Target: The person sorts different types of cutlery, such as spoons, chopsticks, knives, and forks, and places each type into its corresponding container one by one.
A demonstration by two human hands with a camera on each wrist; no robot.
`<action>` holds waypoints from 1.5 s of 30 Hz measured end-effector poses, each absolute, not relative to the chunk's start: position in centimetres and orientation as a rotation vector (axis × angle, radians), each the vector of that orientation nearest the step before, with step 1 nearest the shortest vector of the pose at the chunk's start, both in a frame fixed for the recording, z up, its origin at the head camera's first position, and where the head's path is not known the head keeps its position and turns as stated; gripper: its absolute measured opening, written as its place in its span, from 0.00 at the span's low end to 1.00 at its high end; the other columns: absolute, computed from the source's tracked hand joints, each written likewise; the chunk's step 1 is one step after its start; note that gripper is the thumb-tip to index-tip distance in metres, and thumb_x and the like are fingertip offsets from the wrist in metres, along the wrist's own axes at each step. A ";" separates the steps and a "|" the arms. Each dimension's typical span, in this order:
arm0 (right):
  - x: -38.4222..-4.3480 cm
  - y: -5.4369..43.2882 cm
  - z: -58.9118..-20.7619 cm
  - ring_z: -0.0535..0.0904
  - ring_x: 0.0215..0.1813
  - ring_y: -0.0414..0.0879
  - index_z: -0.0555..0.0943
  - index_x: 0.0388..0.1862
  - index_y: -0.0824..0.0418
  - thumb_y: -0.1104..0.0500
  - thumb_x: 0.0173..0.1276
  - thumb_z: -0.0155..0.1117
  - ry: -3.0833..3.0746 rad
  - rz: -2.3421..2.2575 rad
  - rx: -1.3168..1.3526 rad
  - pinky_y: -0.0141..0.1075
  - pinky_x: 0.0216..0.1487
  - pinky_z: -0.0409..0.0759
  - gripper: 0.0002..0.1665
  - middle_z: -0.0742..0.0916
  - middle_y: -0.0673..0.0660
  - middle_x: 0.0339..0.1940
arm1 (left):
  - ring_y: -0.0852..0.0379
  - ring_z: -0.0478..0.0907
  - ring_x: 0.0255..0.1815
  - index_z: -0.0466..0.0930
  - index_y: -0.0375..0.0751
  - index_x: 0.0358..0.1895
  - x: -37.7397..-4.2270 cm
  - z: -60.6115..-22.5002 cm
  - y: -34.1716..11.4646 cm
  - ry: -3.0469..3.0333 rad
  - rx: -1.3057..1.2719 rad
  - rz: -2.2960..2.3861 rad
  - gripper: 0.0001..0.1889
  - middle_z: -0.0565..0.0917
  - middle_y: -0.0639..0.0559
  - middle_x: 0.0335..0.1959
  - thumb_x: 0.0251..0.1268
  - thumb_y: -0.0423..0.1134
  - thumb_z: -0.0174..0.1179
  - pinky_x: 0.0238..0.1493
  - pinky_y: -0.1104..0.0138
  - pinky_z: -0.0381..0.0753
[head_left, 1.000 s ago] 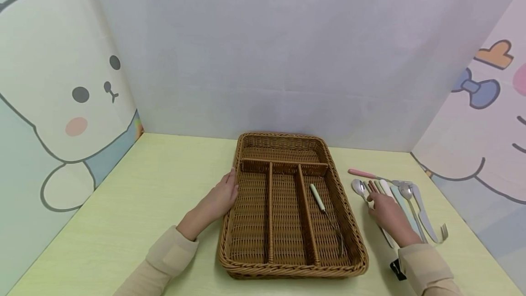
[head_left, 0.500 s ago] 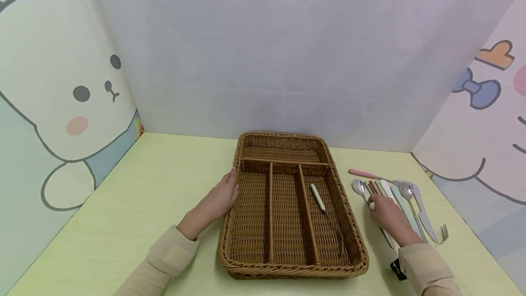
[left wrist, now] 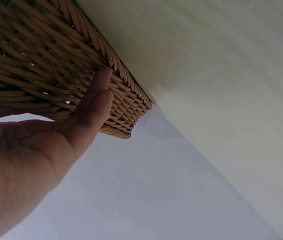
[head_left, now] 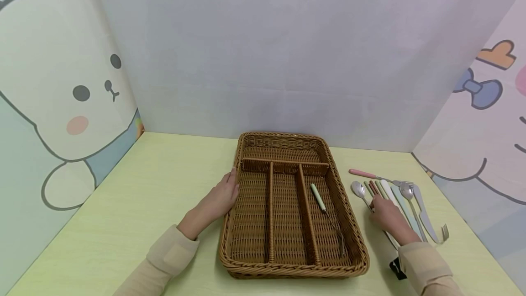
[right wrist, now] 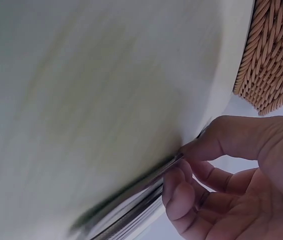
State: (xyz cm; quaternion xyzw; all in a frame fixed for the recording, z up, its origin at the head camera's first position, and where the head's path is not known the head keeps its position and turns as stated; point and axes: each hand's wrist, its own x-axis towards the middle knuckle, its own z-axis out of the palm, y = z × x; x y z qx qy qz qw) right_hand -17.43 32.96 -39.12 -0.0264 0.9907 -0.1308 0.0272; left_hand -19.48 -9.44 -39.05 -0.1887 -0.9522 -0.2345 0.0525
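Observation:
My left hand [head_left: 215, 199] touches the left side of a brown wicker basket [head_left: 292, 269], its straight fingers against the outer wall [left wrist: 46, 55] in the left wrist view. To the basket's right, my right hand [head_left: 389, 216] pinches the handle of a metal spoon [head_left: 358, 189] between thumb and fingers. The spoon's bowl points away from me. In the right wrist view the right hand [right wrist: 221, 190] holds a thin metal handle [right wrist: 131, 197] low over the table. Beside it lie brown chopsticks [head_left: 373, 187], a white handle [head_left: 386, 187] and a mint handle [head_left: 400, 198], partly hidden by the hand.
A pale-green-handled utensil [head_left: 318, 198] lies in the basket's right compartment. Farther right are another spoon [head_left: 407, 191], a knife [head_left: 426, 218], a pink-handled fork [head_left: 362, 173] and a fork head [head_left: 445, 232]. A black object [head_left: 397, 268] sits by the right sleeve. A grey wall [head_left: 283, 58] stands behind.
The spoon under my right hand has shifted slightly toward me, and its handle end has moved a little to the right. My left hand and the basket stay in place.

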 end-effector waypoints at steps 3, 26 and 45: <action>-17.3 33.0 -39.2 0.69 0.23 0.48 0.70 0.25 0.70 0.72 0.44 0.51 3.037 -0.425 -0.045 0.37 0.21 0.66 0.06 0.76 0.59 0.20 | 0.34 0.70 0.57 0.51 0.19 0.66 -19.5 -39.0 -9.4 -2.893 -0.573 -0.709 0.28 0.65 0.25 0.61 0.69 0.35 0.43 0.49 0.52 0.79; -17.3 33.0 -38.7 0.68 0.22 0.47 0.74 0.24 0.70 0.70 0.43 0.54 3.062 -0.428 -0.045 0.36 0.20 0.65 0.06 0.77 0.58 0.19 | 0.34 0.71 0.56 0.51 0.19 0.66 -19.4 -39.0 -9.5 -2.896 -0.571 -0.723 0.28 0.65 0.25 0.60 0.70 0.35 0.43 0.48 0.52 0.79; -16.6 31.2 -37.2 0.49 0.18 0.40 0.56 0.12 0.58 0.75 0.41 0.50 3.155 -0.503 -0.172 0.28 0.19 0.52 0.17 0.64 0.77 0.62 | 0.34 0.69 0.58 0.50 0.19 0.66 -19.4 -38.9 -9.5 -2.897 -0.581 -0.730 0.28 0.64 0.24 0.61 0.70 0.35 0.43 0.51 0.52 0.78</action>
